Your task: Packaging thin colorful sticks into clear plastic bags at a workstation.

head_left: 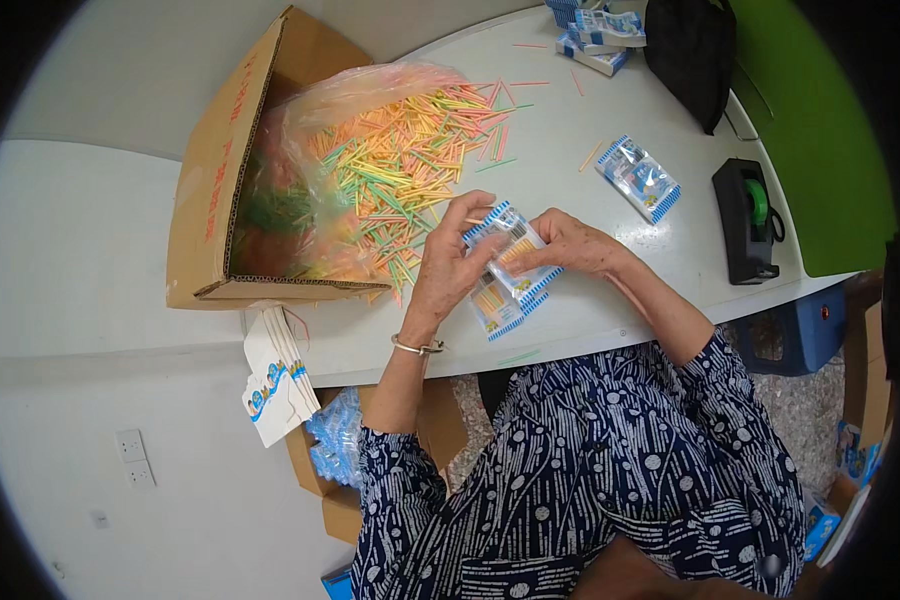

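Note:
A small clear packet point(515, 240) with blue-striped ends is gripped between my two hands; thin yellow-orange sticks show inside it. My left hand point(455, 255), wearing a bracelet, closes on its left side with the thumb on top. From the right, my right hand point(575, 245) pinches the packet's edge. Just below the hands, a second striped packet point(502, 310) overlaps the first; whether it is also held is hidden. Beyond my left hand, a heap of thin pink, yellow, orange and green sticks point(410, 150) spills from a clear plastic bag point(320, 110).
A cardboard box point(215, 190) lies on its side at the left, around the bag. Another filled packet point(640, 180) and a black tape dispenser point(745, 220) are at the right. Several packets point(600, 35) and a black bag point(685, 60) lie at the back. White cards point(280, 385) overhang the front-left edge.

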Demonstrator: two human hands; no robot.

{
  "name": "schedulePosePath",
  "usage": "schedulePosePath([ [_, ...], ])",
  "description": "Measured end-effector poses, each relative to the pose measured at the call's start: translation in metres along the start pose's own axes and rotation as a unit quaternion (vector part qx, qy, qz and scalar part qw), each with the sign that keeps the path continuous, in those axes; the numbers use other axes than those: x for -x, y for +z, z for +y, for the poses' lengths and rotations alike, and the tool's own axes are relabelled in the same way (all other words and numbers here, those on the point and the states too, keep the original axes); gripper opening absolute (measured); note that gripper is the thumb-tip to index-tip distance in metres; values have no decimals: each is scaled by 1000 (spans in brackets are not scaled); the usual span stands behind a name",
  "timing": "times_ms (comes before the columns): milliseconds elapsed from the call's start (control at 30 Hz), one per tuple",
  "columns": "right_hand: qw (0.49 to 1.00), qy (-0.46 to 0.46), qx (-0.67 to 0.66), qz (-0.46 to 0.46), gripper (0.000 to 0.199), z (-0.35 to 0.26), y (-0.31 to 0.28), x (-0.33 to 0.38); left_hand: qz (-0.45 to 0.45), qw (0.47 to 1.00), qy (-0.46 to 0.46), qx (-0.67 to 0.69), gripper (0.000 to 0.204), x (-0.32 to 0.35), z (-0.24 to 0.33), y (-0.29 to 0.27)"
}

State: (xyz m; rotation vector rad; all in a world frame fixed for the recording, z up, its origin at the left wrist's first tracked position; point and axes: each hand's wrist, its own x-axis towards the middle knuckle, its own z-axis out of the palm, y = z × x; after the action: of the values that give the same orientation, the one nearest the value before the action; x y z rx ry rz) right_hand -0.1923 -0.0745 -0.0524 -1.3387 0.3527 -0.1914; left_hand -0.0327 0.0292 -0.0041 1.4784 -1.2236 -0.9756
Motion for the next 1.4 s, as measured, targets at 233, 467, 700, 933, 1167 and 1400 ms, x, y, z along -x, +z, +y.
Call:
schedulePosePath([
  [233,1000,-14,9,-4,28,18,0,-2,-56,946,106,-302,57,11,-3,2],
  [467,1000,-9,10,-5,26,10,-4,3,-31,936,159,-313,55,17,-9,2],
  [700,998,-5,60,-8,28,-1,3,1,-33,985,6,-169,37,14,8,3],
  [933,999,-16,47,-5,29,-4,3,1,67,991,46,-104,33,26,-1,-2],
  [1167,998,8,64,-20,29,-14,6,2,63,953,150,-254,30,26,15,10],
  [1400,996,-62,56,27,28,-28,-11,9,84,938,219,-254,36,8,24,16],
])
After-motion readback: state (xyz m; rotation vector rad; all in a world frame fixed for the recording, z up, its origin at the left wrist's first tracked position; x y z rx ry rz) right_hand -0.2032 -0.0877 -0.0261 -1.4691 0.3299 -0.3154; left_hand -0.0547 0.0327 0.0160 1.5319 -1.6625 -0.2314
